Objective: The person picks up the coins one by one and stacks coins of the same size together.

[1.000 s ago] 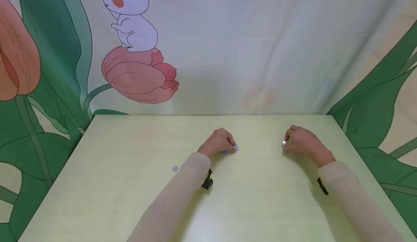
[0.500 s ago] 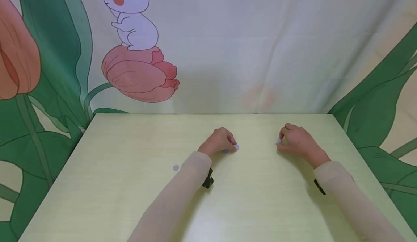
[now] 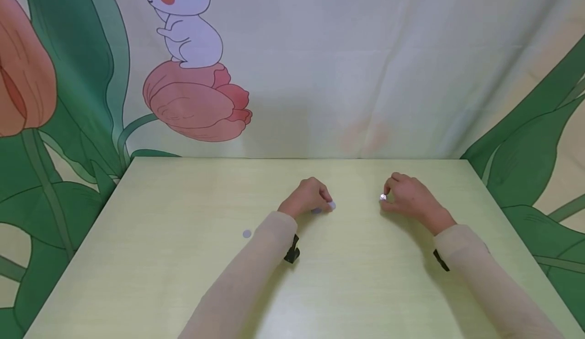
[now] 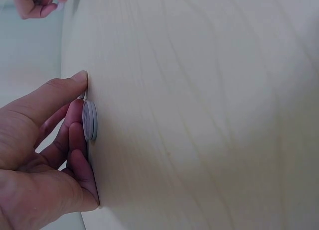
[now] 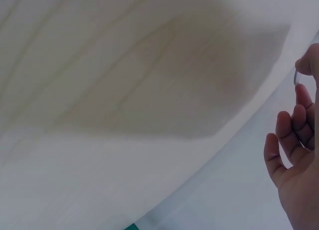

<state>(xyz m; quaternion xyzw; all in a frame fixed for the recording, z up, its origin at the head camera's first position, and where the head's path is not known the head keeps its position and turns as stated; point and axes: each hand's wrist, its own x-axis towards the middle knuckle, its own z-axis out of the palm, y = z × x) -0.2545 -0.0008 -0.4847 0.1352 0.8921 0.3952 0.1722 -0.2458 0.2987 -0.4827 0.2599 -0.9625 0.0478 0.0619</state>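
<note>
Near the far middle of the table, my left hand [image 3: 307,197] pinches a silvery coin [image 3: 332,205] at the tips of thumb and forefinger, low at the tabletop. Beneath its curled fingers lie stacked coins [image 4: 89,120], mostly covered by the hand in the head view. To the right, my right hand [image 3: 411,199] grips another shiny coin [image 3: 383,197] between thumb and forefinger. In the right wrist view that coin [image 5: 296,77] shows edge-on, held above the tabletop, the other fingers loosely bent. One more coin [image 3: 247,234] lies flat, left of my left forearm.
The pale wooden table [image 3: 183,278] ends at a straight far edge, with a printed cloth [image 3: 311,75] hanging behind it. Beige sleeves reach in from the front, and a black strap [image 3: 291,250] sits at each wrist.
My right hand has moved left with its coin, closer to the left hand. The left hand and the coin lying at the left have kept their places.
</note>
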